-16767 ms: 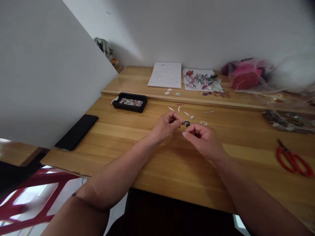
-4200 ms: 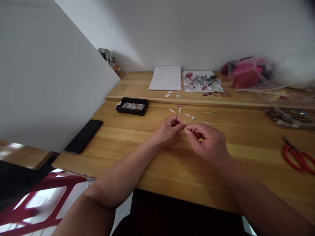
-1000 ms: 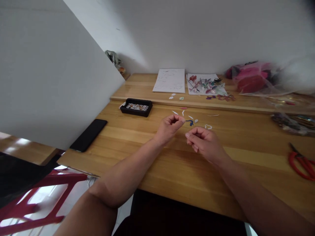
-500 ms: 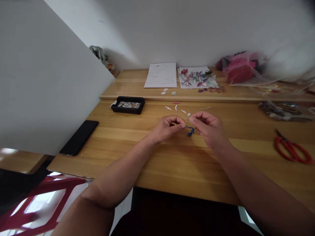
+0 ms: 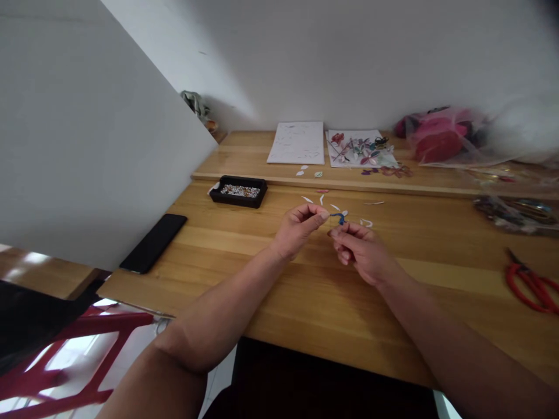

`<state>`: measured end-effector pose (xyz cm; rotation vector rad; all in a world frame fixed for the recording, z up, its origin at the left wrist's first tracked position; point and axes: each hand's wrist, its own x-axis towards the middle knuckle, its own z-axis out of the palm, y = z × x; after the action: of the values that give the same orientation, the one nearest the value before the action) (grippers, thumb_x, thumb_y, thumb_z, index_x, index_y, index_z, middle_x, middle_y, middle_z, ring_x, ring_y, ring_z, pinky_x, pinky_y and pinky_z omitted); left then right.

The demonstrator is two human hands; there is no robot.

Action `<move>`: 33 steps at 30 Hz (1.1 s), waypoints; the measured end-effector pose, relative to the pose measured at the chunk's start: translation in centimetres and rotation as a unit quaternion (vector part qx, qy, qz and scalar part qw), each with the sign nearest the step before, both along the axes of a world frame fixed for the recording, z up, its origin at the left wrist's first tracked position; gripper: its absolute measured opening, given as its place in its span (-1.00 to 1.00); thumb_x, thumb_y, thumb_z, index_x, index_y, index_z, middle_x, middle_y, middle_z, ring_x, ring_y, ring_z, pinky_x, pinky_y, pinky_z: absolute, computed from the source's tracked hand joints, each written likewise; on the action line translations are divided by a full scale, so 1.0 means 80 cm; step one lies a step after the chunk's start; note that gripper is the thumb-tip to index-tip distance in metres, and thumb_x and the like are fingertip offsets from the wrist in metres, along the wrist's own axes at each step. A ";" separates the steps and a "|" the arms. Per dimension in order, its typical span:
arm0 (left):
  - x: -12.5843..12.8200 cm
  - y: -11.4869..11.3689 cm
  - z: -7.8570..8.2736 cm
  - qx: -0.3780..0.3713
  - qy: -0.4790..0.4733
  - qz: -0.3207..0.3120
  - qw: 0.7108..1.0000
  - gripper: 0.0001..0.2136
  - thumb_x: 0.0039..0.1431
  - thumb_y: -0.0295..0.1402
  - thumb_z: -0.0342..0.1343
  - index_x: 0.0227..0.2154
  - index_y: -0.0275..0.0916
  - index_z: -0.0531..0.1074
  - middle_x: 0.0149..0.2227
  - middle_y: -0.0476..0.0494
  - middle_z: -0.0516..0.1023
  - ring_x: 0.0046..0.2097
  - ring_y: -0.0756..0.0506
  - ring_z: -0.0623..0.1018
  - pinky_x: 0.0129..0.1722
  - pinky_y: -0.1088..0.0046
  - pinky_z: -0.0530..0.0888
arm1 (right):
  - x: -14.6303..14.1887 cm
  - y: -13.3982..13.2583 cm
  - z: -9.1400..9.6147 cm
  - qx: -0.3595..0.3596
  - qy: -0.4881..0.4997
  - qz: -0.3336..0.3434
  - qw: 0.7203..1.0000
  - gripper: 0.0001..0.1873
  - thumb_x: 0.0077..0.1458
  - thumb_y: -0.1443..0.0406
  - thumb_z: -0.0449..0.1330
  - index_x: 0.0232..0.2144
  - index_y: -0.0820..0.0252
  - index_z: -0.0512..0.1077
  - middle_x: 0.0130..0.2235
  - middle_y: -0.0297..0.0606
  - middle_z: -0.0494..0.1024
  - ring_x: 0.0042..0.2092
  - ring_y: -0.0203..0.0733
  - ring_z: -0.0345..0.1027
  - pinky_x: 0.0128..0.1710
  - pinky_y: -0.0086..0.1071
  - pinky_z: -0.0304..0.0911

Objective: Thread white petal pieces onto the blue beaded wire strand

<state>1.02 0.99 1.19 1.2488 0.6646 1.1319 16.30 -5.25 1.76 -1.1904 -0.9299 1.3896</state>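
Above the wooden table, my left hand pinches one end of a small curved blue piece between thumb and fingertips. It looks like blue thread or a wrapped strip, too small to tell which. Just below and to the right, my right hand has its thumb and forefinger pressed together close under the piece. What those fingers hold, perhaps a fine thread, is too thin to make out. Beyond the hands lie several small white leaf-shaped pieces and a pink one.
Left lie a black tray of beads and a black phone. On the raised back ledge are a white sheet, colourful flower pieces and a bag with pink contents. Red-handled scissors lie right.
My right hand has moved from beside the blue piece to below it, and the piece now stretches sideways from my left fingertips instead of hanging. The view has shifted slightly left.
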 end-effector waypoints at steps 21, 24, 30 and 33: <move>-0.004 -0.008 0.003 0.014 0.115 -0.101 0.988 -0.76 0.07 -0.19 0.32 -0.41 -0.29 0.52 -0.45 -0.01 0.45 -0.42 0.07 0.32 -0.38 0.47 0.26 | 0.023 0.006 0.012 0.151 -0.131 -0.092 0.976 -0.82 0.01 0.18 0.39 -0.47 0.11 0.52 -0.58 -0.45 0.31 -0.57 -0.40 0.02 -0.61 -0.42 -0.08; -0.003 -0.007 0.001 -0.007 0.078 -0.111 0.991 -0.76 0.04 -0.18 0.35 -0.40 -0.27 0.55 -0.44 -0.01 0.46 -0.40 0.05 0.34 -0.35 0.46 0.28 | 0.024 0.012 0.008 0.113 -0.080 -0.087 0.987 -0.78 -0.07 0.16 0.43 -0.49 0.12 0.51 -0.60 -0.46 0.31 -0.61 -0.44 0.00 -0.65 -0.45 -0.09; 0.001 -0.001 -0.001 -0.036 0.009 -0.066 0.997 -0.73 0.00 -0.17 0.39 -0.42 -0.26 0.53 -0.43 0.01 0.47 -0.39 0.07 0.35 -0.29 0.47 0.33 | 0.014 0.009 0.003 0.017 0.009 -0.049 0.999 -0.71 -0.21 0.19 0.47 -0.52 0.15 0.45 -0.63 -0.49 0.35 -0.68 -0.49 0.01 -0.70 -0.50 -0.03; 0.001 0.000 0.000 -0.023 -0.004 -0.031 0.999 -0.73 0.02 -0.17 0.37 -0.42 -0.27 0.50 -0.43 0.02 0.47 -0.39 0.07 0.36 -0.27 0.47 0.34 | 0.007 0.004 0.002 -0.004 0.004 -0.015 1.000 -0.69 -0.18 0.17 0.47 -0.54 0.15 0.41 -0.63 -0.45 0.39 -0.67 -0.47 0.08 -0.69 -0.50 0.02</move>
<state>1.11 1.03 1.20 1.2173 0.6388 1.0652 16.90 -4.93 1.92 -1.1989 -0.8989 1.3751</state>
